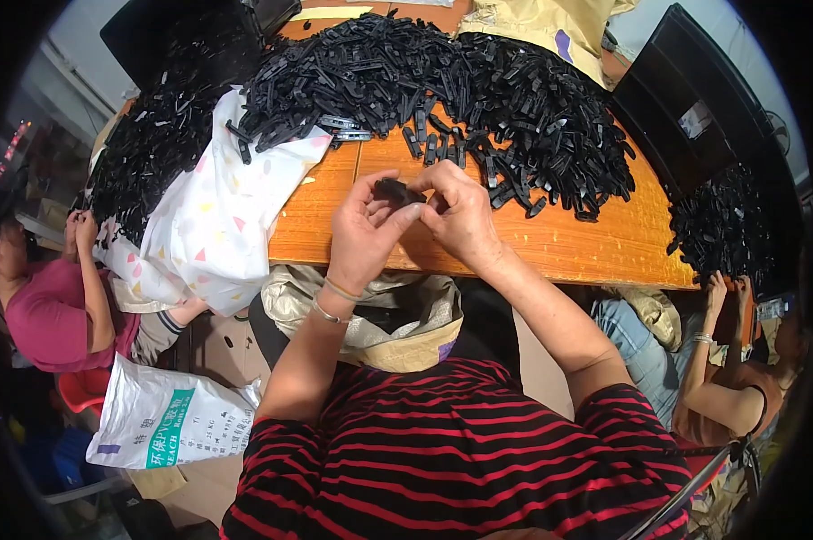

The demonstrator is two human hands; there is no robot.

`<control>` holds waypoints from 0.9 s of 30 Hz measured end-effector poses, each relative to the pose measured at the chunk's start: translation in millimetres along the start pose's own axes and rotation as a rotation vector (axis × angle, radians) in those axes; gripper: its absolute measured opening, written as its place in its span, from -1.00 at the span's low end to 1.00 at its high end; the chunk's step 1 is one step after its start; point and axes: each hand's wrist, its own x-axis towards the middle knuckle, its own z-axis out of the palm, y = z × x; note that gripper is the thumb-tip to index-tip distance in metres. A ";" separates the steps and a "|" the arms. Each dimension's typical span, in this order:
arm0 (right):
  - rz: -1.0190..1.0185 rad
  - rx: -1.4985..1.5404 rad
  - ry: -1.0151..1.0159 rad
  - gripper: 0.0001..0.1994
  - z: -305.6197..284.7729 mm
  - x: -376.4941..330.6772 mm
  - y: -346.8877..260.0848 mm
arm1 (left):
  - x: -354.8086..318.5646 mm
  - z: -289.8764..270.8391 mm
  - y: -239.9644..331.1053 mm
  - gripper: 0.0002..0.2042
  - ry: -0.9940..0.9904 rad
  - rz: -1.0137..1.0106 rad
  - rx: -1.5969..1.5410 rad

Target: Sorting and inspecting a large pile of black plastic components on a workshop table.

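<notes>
Just above the table's near edge, my left hand (363, 230) and my right hand (460, 211) meet around a small black plastic piece (392, 190). The left fingers and thumb are closed on it. My right thumb and fingers pinch at its right end, covering part of it; its exact kind does not show. Beyond my hands a large heap of black plastic pieces (361, 76) spreads over the wooden table (334, 202). Some loose black pieces (431, 147) lie at the heap's near side, by grey metallic-looking pieces (345, 128).
An open sack (415, 349) sits at my lap below the table edge. A patterned white cloth (213, 216) drapes over the table at left. A printed white sack (177, 423) stands lower left. Co-workers sit at left (60, 310) and right (730, 387). A dark upright panel (694, 99) rises at right.
</notes>
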 end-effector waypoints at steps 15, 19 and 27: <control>0.286 0.095 -0.235 -0.71 6.6 -9.8 -1.4 | -16.6 -7.9 0.4 -0.82 -0.044 -0.017 0.154; 0.182 0.070 -0.361 -0.64 9.4 -29.2 -4.7 | -33.8 -18.4 -3.6 -0.90 -0.043 -0.086 0.347; 0.159 0.077 -0.575 -0.78 -25.8 -9.5 14.2 | -37.5 -55.9 25.5 -0.86 -0.477 -0.012 0.810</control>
